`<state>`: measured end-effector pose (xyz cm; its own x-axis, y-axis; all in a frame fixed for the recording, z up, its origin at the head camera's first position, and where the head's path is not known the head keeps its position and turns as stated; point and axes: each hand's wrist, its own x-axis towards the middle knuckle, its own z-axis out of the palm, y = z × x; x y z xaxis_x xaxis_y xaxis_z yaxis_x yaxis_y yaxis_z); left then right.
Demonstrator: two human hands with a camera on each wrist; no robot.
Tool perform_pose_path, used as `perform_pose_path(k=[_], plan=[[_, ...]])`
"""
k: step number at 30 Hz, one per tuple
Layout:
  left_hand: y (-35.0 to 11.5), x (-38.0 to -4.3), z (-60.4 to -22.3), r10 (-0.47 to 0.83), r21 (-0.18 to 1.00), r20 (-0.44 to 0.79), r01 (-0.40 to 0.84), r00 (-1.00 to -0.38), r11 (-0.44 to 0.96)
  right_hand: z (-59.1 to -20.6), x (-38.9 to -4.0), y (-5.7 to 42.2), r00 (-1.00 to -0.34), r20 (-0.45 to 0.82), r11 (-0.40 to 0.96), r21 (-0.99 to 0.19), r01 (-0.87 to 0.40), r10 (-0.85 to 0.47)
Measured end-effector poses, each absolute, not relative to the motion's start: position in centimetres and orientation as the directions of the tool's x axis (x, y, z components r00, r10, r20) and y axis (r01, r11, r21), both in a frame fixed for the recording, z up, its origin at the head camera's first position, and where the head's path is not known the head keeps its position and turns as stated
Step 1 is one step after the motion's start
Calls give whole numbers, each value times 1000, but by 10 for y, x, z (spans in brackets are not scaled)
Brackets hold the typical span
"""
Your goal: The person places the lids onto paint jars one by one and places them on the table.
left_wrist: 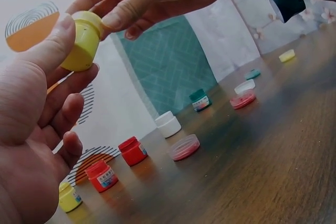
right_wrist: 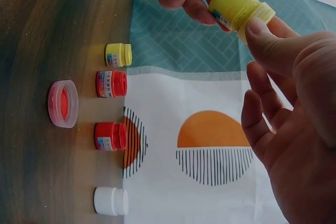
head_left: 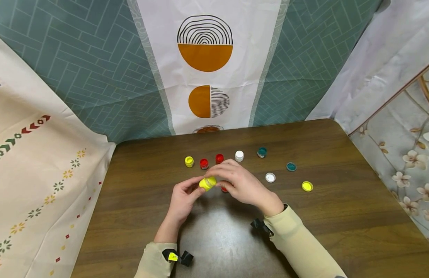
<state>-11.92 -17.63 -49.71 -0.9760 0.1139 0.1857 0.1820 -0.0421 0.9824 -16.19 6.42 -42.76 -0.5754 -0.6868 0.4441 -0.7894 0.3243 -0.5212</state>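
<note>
A small yellow paint jar (head_left: pixel 206 184) is held up above the table, tilted, with its lid end toward the right hand. My left hand (head_left: pixel 181 199) grips the jar's body between thumb and fingers. With thumb and forefinger, my right hand (head_left: pixel 244 183) pinches the jar's lid (right_wrist: pixel 261 18); its other fingers are loosely bent in the right wrist view. Below the right hand lies a red lid (right_wrist: pixel 64 103), mostly covered by that hand in the head view.
Behind the hands stand a yellow jar (head_left: pixel 189 161), two red jars (head_left: pixel 204 164), a white jar (head_left: pixel 239 156) and a green jar (head_left: pixel 261 152). To the right lie a white lid (head_left: pixel 270 177), a green lid (head_left: pixel 291 166) and a yellow lid (head_left: pixel 307 186). Another red lid (left_wrist: pixel 242 99) shows in the left wrist view.
</note>
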Motion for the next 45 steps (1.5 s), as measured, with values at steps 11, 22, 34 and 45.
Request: perform_pose_path(k=[11, 22, 34, 45], plan=[[-178, -120, -499, 143, 981, 192, 187, -971, -46, -430, -162, 64, -552, 451, 371, -430, -823, -701], [-179, -120, -499, 201, 987, 160, 150, -966, -62, -429, -162, 66, -474, 497, 318, -367, -874, -727], [-179, -121, -503, 199, 982, 184, 171, -962, -83, -430, -161, 67, -638, 331, 394, -566, -724, -695], [-177, -122, -503, 187, 989, 144, 136, -972, -55, -433, -165, 67, -547, 415, 298, -528, -795, -727]])
